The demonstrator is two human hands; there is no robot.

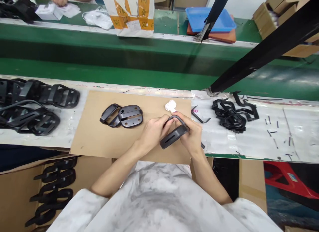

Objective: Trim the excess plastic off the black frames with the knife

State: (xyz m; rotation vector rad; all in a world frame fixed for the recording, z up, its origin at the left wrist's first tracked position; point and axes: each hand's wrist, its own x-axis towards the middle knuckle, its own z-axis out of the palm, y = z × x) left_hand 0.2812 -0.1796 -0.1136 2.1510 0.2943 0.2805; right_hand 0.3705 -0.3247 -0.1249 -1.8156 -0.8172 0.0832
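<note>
Both left hand [154, 130] and right hand [191, 135] pinch a black plastic part [174, 136] near the six o'clock edge of the counter [249, 139], where a slip could drop it.

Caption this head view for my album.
Left hand and right hand hold a dark grey plastic part above a brown cardboard sheet.

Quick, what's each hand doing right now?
Left hand: closed, holding the black plastic part.
Right hand: closed on the same part's other end.
</note>
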